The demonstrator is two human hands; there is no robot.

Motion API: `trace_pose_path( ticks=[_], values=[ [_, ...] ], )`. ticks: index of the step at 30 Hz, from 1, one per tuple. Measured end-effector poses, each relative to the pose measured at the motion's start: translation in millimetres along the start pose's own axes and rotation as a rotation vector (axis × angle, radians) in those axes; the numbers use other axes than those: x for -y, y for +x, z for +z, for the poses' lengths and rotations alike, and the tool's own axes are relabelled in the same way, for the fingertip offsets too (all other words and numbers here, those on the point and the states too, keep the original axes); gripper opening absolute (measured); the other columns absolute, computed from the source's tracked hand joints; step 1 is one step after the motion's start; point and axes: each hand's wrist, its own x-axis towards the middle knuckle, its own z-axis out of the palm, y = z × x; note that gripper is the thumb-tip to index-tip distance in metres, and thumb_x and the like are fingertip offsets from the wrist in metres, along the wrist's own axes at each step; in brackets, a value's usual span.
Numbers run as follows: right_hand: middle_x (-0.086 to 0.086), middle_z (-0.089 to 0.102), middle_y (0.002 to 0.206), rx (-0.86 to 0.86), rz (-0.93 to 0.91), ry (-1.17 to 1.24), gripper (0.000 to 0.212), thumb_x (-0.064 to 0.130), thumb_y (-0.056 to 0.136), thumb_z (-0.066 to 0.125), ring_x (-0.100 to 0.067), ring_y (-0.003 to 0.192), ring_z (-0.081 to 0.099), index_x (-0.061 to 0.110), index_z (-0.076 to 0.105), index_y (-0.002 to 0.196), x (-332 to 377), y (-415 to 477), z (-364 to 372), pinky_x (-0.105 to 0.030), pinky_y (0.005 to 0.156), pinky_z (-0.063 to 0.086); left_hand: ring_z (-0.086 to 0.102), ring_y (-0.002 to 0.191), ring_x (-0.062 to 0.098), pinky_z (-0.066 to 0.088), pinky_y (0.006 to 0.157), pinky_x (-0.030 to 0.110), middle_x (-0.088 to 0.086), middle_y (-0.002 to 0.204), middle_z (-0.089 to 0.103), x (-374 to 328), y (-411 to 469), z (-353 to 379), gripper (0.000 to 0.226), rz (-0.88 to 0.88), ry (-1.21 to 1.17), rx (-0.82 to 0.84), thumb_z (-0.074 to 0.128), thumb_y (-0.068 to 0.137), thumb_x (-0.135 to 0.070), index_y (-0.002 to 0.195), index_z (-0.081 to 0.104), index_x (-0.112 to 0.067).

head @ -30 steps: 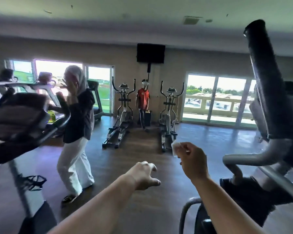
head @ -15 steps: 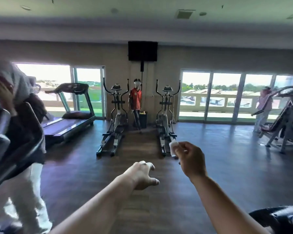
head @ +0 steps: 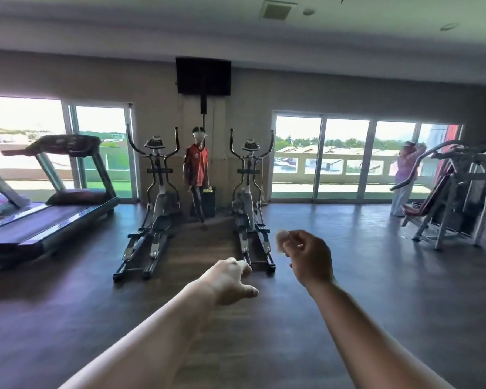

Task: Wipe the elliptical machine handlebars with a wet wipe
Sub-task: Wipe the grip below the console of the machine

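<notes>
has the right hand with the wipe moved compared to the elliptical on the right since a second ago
Yes. The right hand holding the wipe now sits right of the right elliptical base instead of overlapping it.

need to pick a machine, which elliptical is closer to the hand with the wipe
The right elliptical: its rails end beside the right hand holding the wipe. The left elliptical stands past the mannequin.

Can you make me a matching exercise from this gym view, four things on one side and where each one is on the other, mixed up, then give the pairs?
Things:
1. wet wipe
2. mannequin
3. treadmill
4. television

Places:
A. standing between the two elliptical machines
B. mounted high on the far wall
C. pinched in the right hand
D. by the windows on the left side of the room

Pairs: 1-C, 2-A, 3-D, 4-B
</notes>
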Motion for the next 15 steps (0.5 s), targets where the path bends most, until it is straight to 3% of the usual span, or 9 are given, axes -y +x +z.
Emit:
trace_pose_path(
  ticks=[3, 9, 12, 15],
  values=[
    [0.005, 0.075, 0.081, -0.019, 0.007, -0.018, 0.026, 0.047, 0.077, 0.058, -0.02, 0.078, 0.071, 0.029, 0.074, 0.085, -28, 56, 23, -0.047, 0.067, 0.062, 0.054, 0.127, 0.019, 0.042, 0.108, 0.031, 0.001, 0.136, 0.058, 9, 73, -7, 0.066, 0.032, 0.002, 0.005, 0.072, 0.084, -0.056, 0.14, 0.055, -0.026],
    [0.008, 0.074, 0.083, -0.087, 0.041, -0.051, 0.009, 0.039, 0.089, 0.066, -0.016, 0.082, 0.071, 0.037, 0.067, 0.08, -99, 171, 76, -0.047, 0.071, 0.062, 0.057, 0.122, 0.021, 0.045, 0.102, 0.029, 0.002, 0.133, 0.058, 32, 243, -7, 0.062, 0.151, 0.011, 0.046, 0.073, 0.084, -0.053, 0.137, 0.058, -0.024],
    [0.012, 0.072, 0.077, -0.169, 0.093, -0.073, 0.022, 0.049, 0.093, 0.065, -0.012, 0.079, 0.07, 0.039, 0.065, 0.074, -126, 230, 86, -0.046, 0.071, 0.062, 0.057, 0.124, 0.02, 0.045, 0.106, 0.032, 0.002, 0.137, 0.057, 31, 333, -11, 0.067, 0.208, 0.032, 0.092, 0.074, 0.083, -0.056, 0.14, 0.056, -0.025],
    [0.011, 0.073, 0.079, -0.251, 0.143, -0.073, 0.021, 0.052, 0.092, 0.064, -0.015, 0.079, 0.071, 0.043, 0.063, 0.073, -157, 285, 81, -0.047, 0.072, 0.062, 0.058, 0.123, 0.02, 0.046, 0.107, 0.034, 0.002, 0.139, 0.058, 15, 416, -9, 0.068, 0.282, 0.046, 0.119, 0.074, 0.084, -0.057, 0.142, 0.055, -0.026]
  ],
)
